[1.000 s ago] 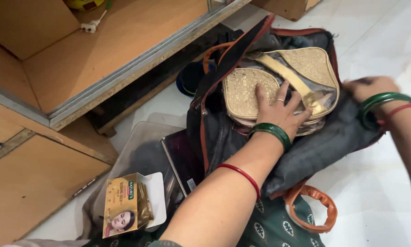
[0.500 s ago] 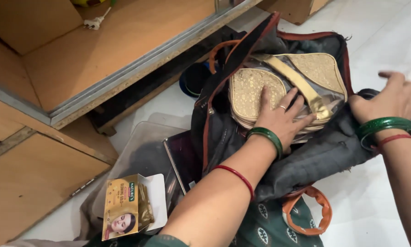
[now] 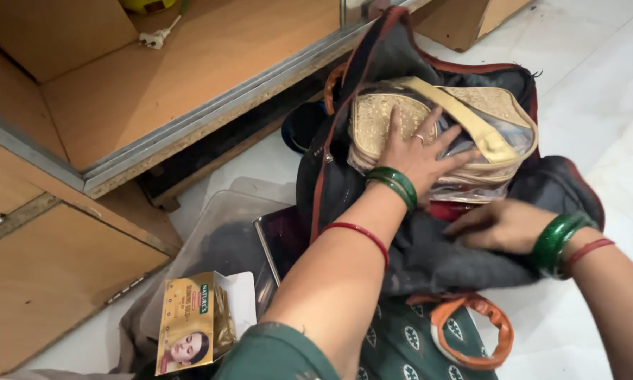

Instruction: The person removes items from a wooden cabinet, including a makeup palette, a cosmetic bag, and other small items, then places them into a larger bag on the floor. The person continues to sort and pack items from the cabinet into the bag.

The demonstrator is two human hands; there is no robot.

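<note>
**Two hands on a gold pouch set in an open dark bag**

The left hand (image 3: 415, 151) lies flat, fingers spread and unclenched, on top of a gold pouch (image 3: 464, 134) with a glittery gold panel, clear plastic sides and a gold strap across its top. A ring shows on one finger, and green bangles and a red bangle sit on the left wrist and forearm. The pouch rests inside the open mouth of a dark fabric bag (image 3: 429, 253) edged with reddish-brown piping, which stands on a white tiled floor (image 3: 598, 91). The right hand (image 3: 499, 225) rests palm-down on the grey inner flap of the bag, just below the pouch, fingers extended toward the left and gripping nothing visible; whether its fingertips pinch the fabric cannot be told. It too wears green bangles and a red bangle.

An orange bag handle (image 3: 475, 331) curls out beneath the bag's near edge, over a green patterned garment (image 3: 401, 345). Left of the bag lies a clear plastic container (image 3: 218, 225), and beside it a small yellow carton (image 3: 190, 324) with a face printed on it, its white flap open. A wooden cabinet shelf (image 3: 190, 63) with a metal track along its front edge fills the upper left; a white electrical plug (image 3: 154, 39) lies on it.
</note>
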